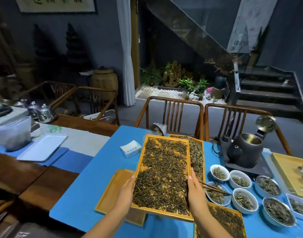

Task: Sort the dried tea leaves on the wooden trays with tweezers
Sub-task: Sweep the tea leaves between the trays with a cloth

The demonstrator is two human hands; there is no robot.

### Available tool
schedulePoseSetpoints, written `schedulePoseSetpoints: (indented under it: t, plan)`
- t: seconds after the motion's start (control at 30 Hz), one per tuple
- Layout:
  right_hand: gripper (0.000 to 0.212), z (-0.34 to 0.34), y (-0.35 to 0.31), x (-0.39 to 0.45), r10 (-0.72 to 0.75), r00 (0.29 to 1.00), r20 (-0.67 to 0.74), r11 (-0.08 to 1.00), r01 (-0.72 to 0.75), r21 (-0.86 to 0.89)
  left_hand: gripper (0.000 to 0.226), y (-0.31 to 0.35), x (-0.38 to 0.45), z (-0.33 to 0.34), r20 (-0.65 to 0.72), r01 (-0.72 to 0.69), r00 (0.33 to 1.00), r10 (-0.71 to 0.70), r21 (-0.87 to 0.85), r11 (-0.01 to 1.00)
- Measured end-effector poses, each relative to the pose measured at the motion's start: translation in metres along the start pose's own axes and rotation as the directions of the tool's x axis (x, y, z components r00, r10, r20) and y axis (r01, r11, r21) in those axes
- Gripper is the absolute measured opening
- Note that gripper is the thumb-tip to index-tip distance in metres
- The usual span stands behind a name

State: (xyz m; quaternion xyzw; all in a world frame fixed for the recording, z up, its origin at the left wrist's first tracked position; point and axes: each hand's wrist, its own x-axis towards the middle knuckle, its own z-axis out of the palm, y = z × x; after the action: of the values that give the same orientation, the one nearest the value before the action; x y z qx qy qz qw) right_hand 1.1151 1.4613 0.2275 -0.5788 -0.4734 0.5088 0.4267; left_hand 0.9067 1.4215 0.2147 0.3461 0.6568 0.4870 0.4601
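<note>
Wooden and rectangular, the leaf-covered tray (164,170) is held above the blue table mat (89,186): your left hand (125,191) grips its left edge and your right hand (194,191) its right. Brown bamboo tweezers (214,188) lie across a white bowl of leaves (218,193) just beside your right hand.

Blue tablecloth (89,191), orange-yellow wooden tray (189,152), dark olive-brown tea leaves (164,177), white bowls (240,182), black kettle (245,152)

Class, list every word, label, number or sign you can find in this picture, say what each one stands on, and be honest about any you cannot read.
Small white box on the blue cloth: dark characters on its side, too small to read.
Framed scroll on the wall: brush characters, cut off and blurred.
White hanging banner by the stairs: faint marks, unreadable.
No text shows on the held tray.
</note>
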Motion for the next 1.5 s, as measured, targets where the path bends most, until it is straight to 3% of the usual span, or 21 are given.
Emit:
schedulePoseSetpoints:
  t: [0.13, 0.4, 0.67, 0.8, 0.87, 0.97, 1.03, 1.13, 1.17, 1.2, 1.27, 1.37, 1.5]
  plan:
    - [0.044, 0.022, 0.006, 0.019, 0.037, 0.999, -0.014, 0.999, -0.037, 0.009, 0.03, 0.0, 0.028, -0.012, 0.02, 0.011, 1.0, -0.012, 0.019, 1.0]
    - [0.044, 0.038, 0.032, 0.028, 0.084, 0.996, -0.021, 0.996, -0.085, -0.021, 0.058, -0.034, 0.049, -0.021, 0.072, 0.211, 0.973, -0.219, 0.111, 0.971]
    - [0.041, 0.037, 0.055, 0.027, 0.123, 0.991, 0.055, 0.984, -0.115, -0.136, 0.061, -0.049, 0.049, -0.02, 0.047, 0.156, 0.985, -0.164, 0.139, 0.978]
    - [0.038, 0.034, 0.068, 0.021, 0.158, 0.977, 0.142, 0.982, -0.141, -0.122, 0.073, -0.053, 0.042, -0.014, -0.01, 0.083, 0.996, -0.084, 0.324, 0.943]
    - [0.04, 0.032, 0.076, 0.019, 0.182, 0.967, 0.18, 0.98, -0.163, -0.117, 0.077, -0.058, 0.038, -0.012, 0.01, 0.0, 1.0, -0.005, 0.507, 0.862]
    - [0.042, 0.028, 0.088, 0.015, 0.213, 0.956, 0.2, 0.973, -0.189, -0.131, 0.072, -0.069, 0.03, -0.008, 0.129, -0.178, 0.984, 0.123, 0.772, 0.61]
    - [0.039, 0.026, 0.094, 0.012, 0.213, 0.956, 0.204, 0.972, -0.187, -0.14, 0.065, -0.076, 0.021, -0.001, 0.282, -0.308, 0.951, 0.129, 0.808, 0.502]
    - [0.031, 0.022, 0.103, 0.01, 0.206, 0.955, 0.212, 0.974, -0.18, -0.137, 0.065, -0.083, 0.008, 0.006, 0.492, -0.473, 0.867, 0.08, 0.76, 0.446]
    - [0.031, 0.021, 0.105, 0.009, 0.209, 0.954, 0.215, 0.974, -0.182, -0.138, 0.066, -0.086, 0.003, 0.008, 0.546, -0.539, 0.833, 0.093, 0.759, 0.366]
    - [0.032, 0.019, 0.107, 0.01, 0.211, 0.953, 0.219, 0.973, -0.184, -0.139, 0.067, -0.091, -0.002, 0.011, 0.587, -0.607, 0.795, 0.153, 0.764, 0.22]
    - [0.035, 0.017, 0.111, 0.012, 0.219, 0.949, 0.228, 0.971, -0.19, -0.145, 0.071, -0.091, -0.01, 0.017, 0.624, -0.632, 0.775, 0.101, 0.772, 0.074]
    - [0.037, 0.015, 0.113, 0.015, 0.234, 0.944, 0.234, 0.967, -0.202, -0.154, 0.074, -0.098, -0.012, 0.024, 0.688, -0.695, 0.715, 0.124, 0.719, 0.012]
    - [0.041, 0.013, 0.113, 0.016, 0.231, 0.941, 0.247, 0.969, -0.201, -0.141, 0.07, -0.099, -0.003, 0.029, 0.696, -0.7, 0.703, 0.143, 0.713, -0.03]
